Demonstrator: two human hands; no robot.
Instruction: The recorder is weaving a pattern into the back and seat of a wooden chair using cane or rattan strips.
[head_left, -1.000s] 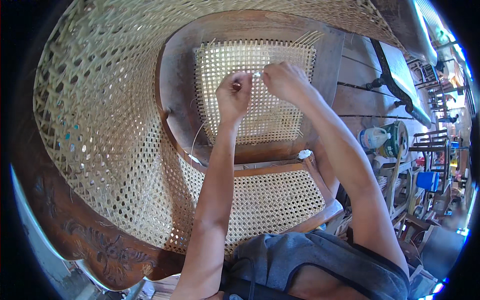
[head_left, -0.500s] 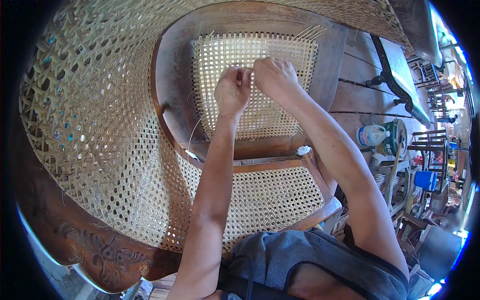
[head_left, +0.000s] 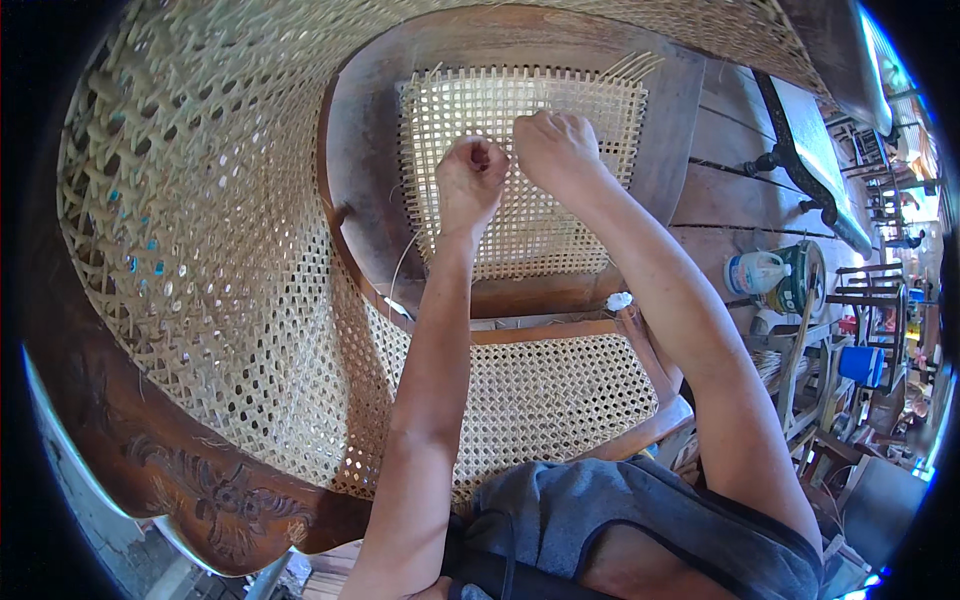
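Both my hands are over a square of open-woven cane webbing [head_left: 560, 235] set in a dark wooden frame [head_left: 365, 150]. My left hand [head_left: 470, 185] has its fingers curled into a ring, thumb and fingertips together, above the middle of the weave. Just to its right, my right hand [head_left: 556, 150] is closed with its knuckles up, its fingertips turned toward the left one. Whatever thin thing they pinch is too small to make out. Loose cane ends [head_left: 635, 66] stick out at the panel's far right corner. A thin cane strand [head_left: 400, 262] arcs beside my left forearm.
A large curved cane backrest [head_left: 220, 270] with a carved wooden rim [head_left: 235, 500] wraps round the left side. Nearer me lies another cane panel [head_left: 550, 400]. On the right are a white jug [head_left: 755, 272], a green bucket [head_left: 797, 285], a blue container [head_left: 860, 366] and wooden chairs [head_left: 875, 295].
The whole view has shifted slightly, so the chair sits a little farther right. My left hand's fingers have turned into a rounder curl, and the right hand stays close beside it.
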